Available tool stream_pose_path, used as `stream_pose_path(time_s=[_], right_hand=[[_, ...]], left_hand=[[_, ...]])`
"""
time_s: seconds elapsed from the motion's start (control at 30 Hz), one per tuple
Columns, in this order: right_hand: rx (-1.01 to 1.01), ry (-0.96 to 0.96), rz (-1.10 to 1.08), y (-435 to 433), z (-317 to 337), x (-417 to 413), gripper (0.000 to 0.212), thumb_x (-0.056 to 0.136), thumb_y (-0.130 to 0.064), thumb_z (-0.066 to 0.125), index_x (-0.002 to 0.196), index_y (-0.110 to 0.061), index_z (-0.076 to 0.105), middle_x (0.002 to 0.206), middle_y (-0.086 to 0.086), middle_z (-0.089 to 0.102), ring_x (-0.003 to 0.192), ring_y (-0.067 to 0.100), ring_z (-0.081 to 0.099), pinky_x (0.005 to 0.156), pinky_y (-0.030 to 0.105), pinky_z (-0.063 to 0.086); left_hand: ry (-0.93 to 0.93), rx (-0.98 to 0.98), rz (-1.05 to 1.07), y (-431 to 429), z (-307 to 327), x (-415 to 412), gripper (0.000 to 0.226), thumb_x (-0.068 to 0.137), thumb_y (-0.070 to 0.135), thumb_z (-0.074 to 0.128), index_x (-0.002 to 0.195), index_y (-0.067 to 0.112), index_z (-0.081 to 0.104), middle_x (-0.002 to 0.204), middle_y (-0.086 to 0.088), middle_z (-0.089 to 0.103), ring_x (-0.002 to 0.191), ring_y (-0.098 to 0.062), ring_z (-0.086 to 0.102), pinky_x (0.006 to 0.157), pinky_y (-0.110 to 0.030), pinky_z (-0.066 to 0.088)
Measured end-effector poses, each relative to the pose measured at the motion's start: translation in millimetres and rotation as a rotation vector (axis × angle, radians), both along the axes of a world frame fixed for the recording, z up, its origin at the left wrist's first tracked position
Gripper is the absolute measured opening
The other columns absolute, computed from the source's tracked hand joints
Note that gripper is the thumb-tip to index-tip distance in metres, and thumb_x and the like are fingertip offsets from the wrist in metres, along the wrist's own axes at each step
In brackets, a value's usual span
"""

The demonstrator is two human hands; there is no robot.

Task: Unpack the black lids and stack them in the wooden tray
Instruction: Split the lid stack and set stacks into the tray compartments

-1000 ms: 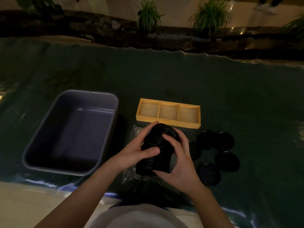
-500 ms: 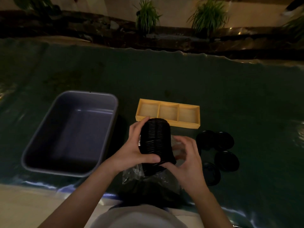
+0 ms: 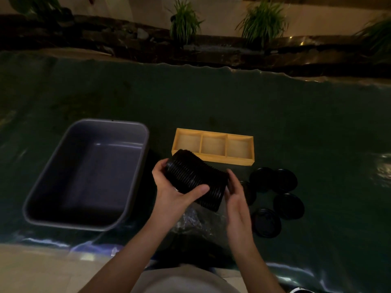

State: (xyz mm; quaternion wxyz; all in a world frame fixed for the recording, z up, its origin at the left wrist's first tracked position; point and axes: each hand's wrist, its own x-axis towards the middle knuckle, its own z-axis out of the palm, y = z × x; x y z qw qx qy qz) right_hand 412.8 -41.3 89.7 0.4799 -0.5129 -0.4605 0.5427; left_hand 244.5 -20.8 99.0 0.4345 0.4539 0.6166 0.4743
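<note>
Since half a second ago we have tipped the lid stack (image 3: 195, 181) from upright onto its side and lifted it clear of the wrapper (image 3: 194, 222), which now lies crumpled on the bench (image 3: 211, 102) below our hands. Our left hand (image 3: 172, 192) wraps the stack, thumb across its ribbed side and fingers (image 3: 159, 168) curled behind the far end. Our right hand (image 3: 236, 194) is loosely open at the near end; whether it touches the stack we cannot tell. The stack hangs in the air just before the tray (image 3: 213, 158), overlapping its left front corner in this view. All three tray compartments look bare. Five loose lids (image 3: 288, 206) lie flat on the bench to the right, and a grey tub (image 3: 135, 163) stands to the left.

We judge the unpacking done and the stacking about to begin. Next, we should turn the stack upright over a compartment and lower it in squarely, steadying both ends so that the lids do not fan apart.
</note>
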Motion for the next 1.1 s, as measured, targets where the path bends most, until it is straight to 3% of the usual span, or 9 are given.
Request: stream_pose_path(time_s=[0.13, 0.23, 0.33, 0.57, 0.67, 0.77, 0.9, 1.0, 1.1], right_hand=[[0.010, -0.129, 0.079, 1, 4, -6, 0.093, 0.078, -0.075, 0.069, 0.151, -0.062, 0.013, 0.149, -0.027, 0.047, 0.138, -0.005, 0.048, 0.106, 0.014, 0.044], [0.028, -0.152, 0.082, 1, 4, -1, 0.089, 0.077, -0.075, 0.070, 0.144, -0.073, 0.012, 0.144, -0.040, 0.043, 0.138, -0.009, 0.044, 0.103, 0.006, 0.041], [0.070, -0.171, 0.071, 3, 5, 6, 0.088, 0.074, -0.073, 0.075, 0.142, -0.070, 0.020, 0.139, -0.047, 0.043, 0.134, -0.014, 0.046, 0.098, 0.002, 0.041], [0.070, -0.189, 0.114, 12, 9, 18, 0.098, 0.060, -0.063, 0.091, 0.143, -0.050, 0.040, 0.137, -0.031, 0.054, 0.131, -0.005, 0.054, 0.096, 0.005, 0.046], [0.055, -0.168, 0.138, 15, 11, 19, 0.096, 0.062, -0.058, 0.092, 0.143, -0.046, 0.043, 0.139, -0.027, 0.055, 0.133, -0.001, 0.054, 0.098, 0.008, 0.047], [0.041, -0.132, 0.130, 15, 12, 22, 0.094, 0.063, -0.057, 0.092, 0.143, -0.043, 0.045, 0.138, -0.021, 0.058, 0.132, 0.005, 0.057, 0.102, 0.019, 0.052], [-0.015, -0.042, 0.129, 16, 12, 26, 0.094, 0.063, -0.053, 0.093, 0.143, -0.040, 0.046, 0.136, -0.013, 0.061, 0.128, 0.016, 0.062, 0.101, 0.054, 0.057], [-0.027, -0.031, 0.138, 15, 10, 25, 0.094, 0.064, -0.053, 0.093, 0.143, -0.038, 0.046, 0.137, -0.010, 0.061, 0.128, 0.019, 0.062, 0.102, 0.057, 0.055], [-0.033, -0.038, 0.142, 16, 7, 24, 0.095, 0.064, -0.055, 0.092, 0.145, -0.041, 0.044, 0.137, -0.010, 0.061, 0.128, 0.017, 0.062, 0.104, 0.054, 0.055]], left_hand=[[0.151, 0.041, -0.063, -5, 3, -3, 0.110, 0.048, 0.081, 0.083, 0.134, 0.073, 0.015, 0.127, 0.049, 0.021, 0.120, 0.031, 0.031, 0.083, 0.007, 0.039], [0.235, 0.079, -0.110, -4, 8, -7, 0.101, 0.050, 0.083, 0.081, 0.129, 0.073, 0.020, 0.125, 0.046, 0.025, 0.126, 0.024, 0.033, 0.094, -0.007, 0.038], [0.351, 0.095, -0.145, -3, 13, -13, 0.098, 0.050, 0.087, 0.077, 0.127, 0.069, 0.019, 0.126, 0.043, 0.024, 0.125, 0.023, 0.032, 0.091, -0.006, 0.037], [0.297, 0.065, -0.151, -10, 18, -15, 0.114, 0.053, 0.079, 0.082, 0.142, 0.057, 0.014, 0.140, 0.025, 0.039, 0.132, 0.012, 0.040, 0.098, -0.004, 0.040], [0.283, 0.060, -0.152, -14, 18, -16, 0.120, 0.056, 0.076, 0.083, 0.153, 0.047, 0.018, 0.146, 0.021, 0.044, 0.136, 0.002, 0.044, 0.109, -0.022, 0.042], [0.295, 0.070, -0.148, -16, 16, -19, 0.112, 0.060, 0.072, 0.084, 0.152, 0.043, 0.027, 0.144, 0.023, 0.047, 0.134, 0.004, 0.046, 0.109, -0.030, 0.046], [0.312, 0.072, -0.173, -18, 15, -22, 0.106, 0.066, 0.065, 0.085, 0.152, 0.047, 0.026, 0.145, 0.022, 0.045, 0.135, 0.003, 0.045, 0.109, -0.030, 0.046], [0.322, 0.088, -0.220, -18, 15, -23, 0.106, 0.068, 0.061, 0.085, 0.154, 0.044, 0.026, 0.150, 0.015, 0.039, 0.138, -0.001, 0.042, 0.111, -0.031, 0.044], [0.376, 0.094, -0.288, -17, 17, -24, 0.110, 0.061, 0.072, 0.083, 0.152, 0.052, 0.025, 0.154, 0.018, 0.026, 0.139, 0.012, 0.031, 0.108, -0.017, 0.033]])
